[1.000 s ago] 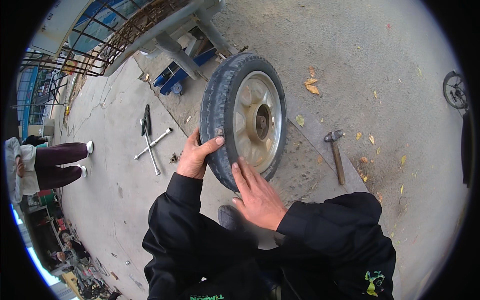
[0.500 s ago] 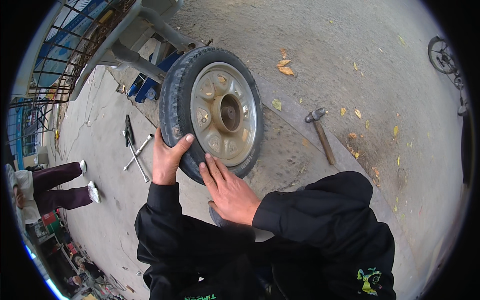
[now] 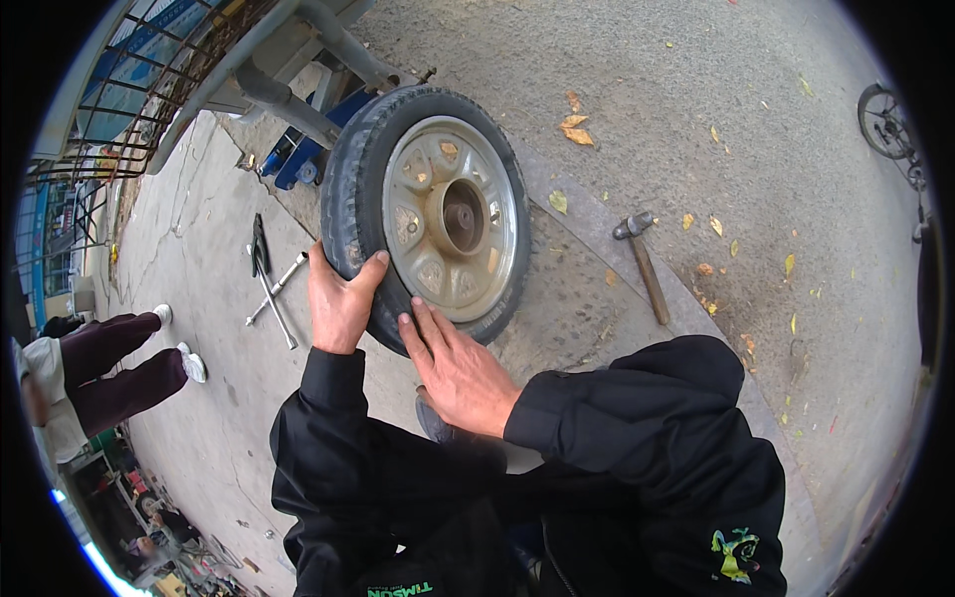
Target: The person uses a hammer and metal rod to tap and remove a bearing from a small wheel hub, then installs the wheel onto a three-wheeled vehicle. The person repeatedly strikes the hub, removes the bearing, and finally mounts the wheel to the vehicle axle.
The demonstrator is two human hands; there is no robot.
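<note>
A wheel with a worn black tyre (image 3: 350, 204) and a dull, stained metal rim (image 3: 430, 271) stands upright, slightly tilted, in front of me. My left hand (image 3: 340, 298) grips the tyre's near left edge, thumb on the sidewall and fingers round the tread side. Against the lower sidewall lie the stretched fingers of my right hand (image 3: 456, 373), palm toward the tyre. The hub in the rim's centre shows a rusty, recessed end. What lies behind the tyre is hidden.
Left of the wheel are a cross wrench (image 3: 274, 298) and black-handled pliers (image 3: 260, 247). A hammer (image 3: 645, 264) rests on the ground to the right. Behind the wheel are a blue jack (image 3: 303, 159) and a metal cart frame (image 3: 269, 92). A person (image 3: 119, 363) stands far left.
The view has shifted slightly, so surroundings sit a little differently in it. Both hands keep their places on the tyre, which leans and turns about the same.
</note>
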